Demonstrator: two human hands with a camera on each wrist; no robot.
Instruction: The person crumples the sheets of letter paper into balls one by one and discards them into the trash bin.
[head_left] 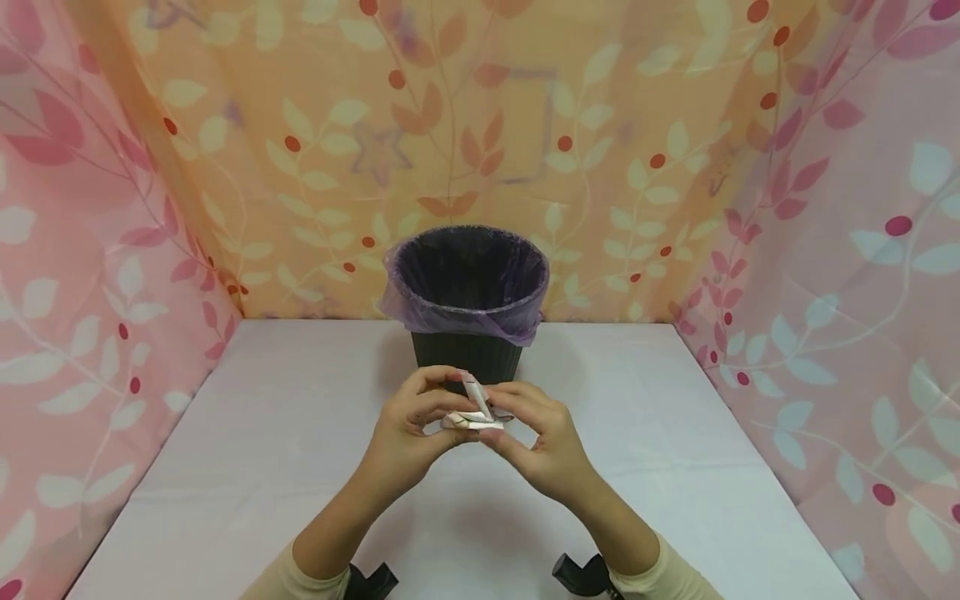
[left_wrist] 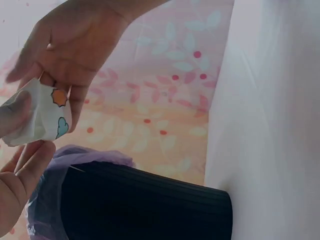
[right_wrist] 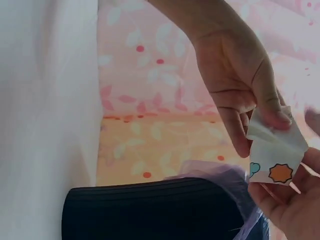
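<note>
Above the table, in front of a dark bin (head_left: 468, 354), both hands hold a small folded piece of white paper (head_left: 480, 419). Its printed orange sun and blue cloud show in the left wrist view and on the paper (right_wrist: 272, 155) in the right wrist view. My left hand (head_left: 405, 429) pinches one side between thumb and fingers. On the other side my right hand (head_left: 543, 433) grips it the same way, thumb towards me. In the head view the fingers hide part of the paper, and one flap sticks up.
The bin's purple bag liner (head_left: 517, 321) folds out over its rim. A white cloth covers the table (head_left: 300, 400). Patterned curtains (head_left: 480, 108) enclose the back and both sides. Black devices (head_left: 585, 575) sit at the wrists.
</note>
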